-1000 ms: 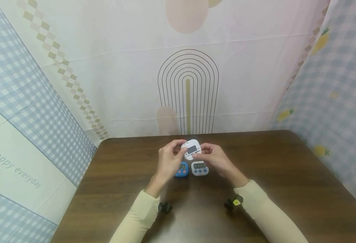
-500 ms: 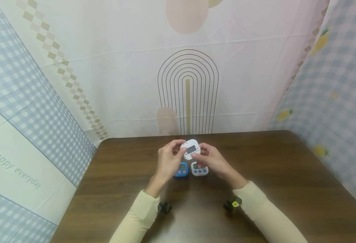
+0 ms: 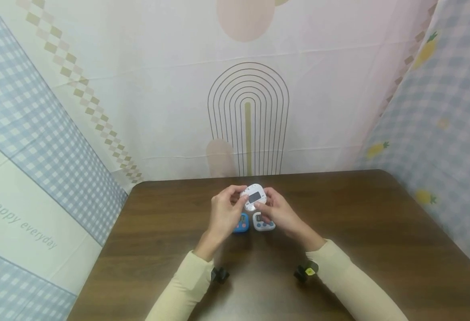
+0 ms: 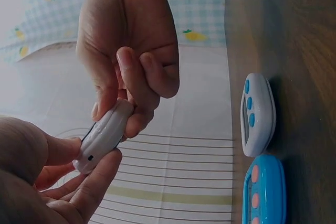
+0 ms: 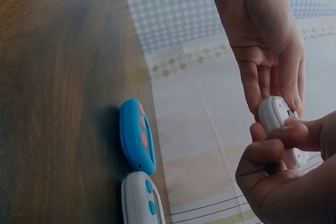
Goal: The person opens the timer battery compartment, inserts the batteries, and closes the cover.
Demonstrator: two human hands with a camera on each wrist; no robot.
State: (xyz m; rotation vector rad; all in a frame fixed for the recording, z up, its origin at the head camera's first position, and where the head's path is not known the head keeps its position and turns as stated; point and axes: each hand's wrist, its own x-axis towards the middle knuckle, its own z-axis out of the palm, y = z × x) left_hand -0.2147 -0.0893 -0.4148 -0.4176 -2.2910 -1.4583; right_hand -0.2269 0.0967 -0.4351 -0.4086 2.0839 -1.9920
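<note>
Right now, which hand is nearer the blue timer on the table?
Left. The left hand is raised just beside and over the blue timer, gripping the held white timer. The right hand grips it too, above the white timer on the table.

Blue timer [image 3: 241,224] and white timer [image 3: 264,223] stand beneath the hands; bare table [image 3: 379,232] either side.

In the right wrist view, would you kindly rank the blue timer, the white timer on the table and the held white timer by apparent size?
1. Blue plastic timer with pink buttons: largest as it looks.
2 and 3. Unsure: the white plastic timer with blue buttons on the brown wooden table is cut off by the frame, and the held white timer is partly hidden by fingers.
</note>
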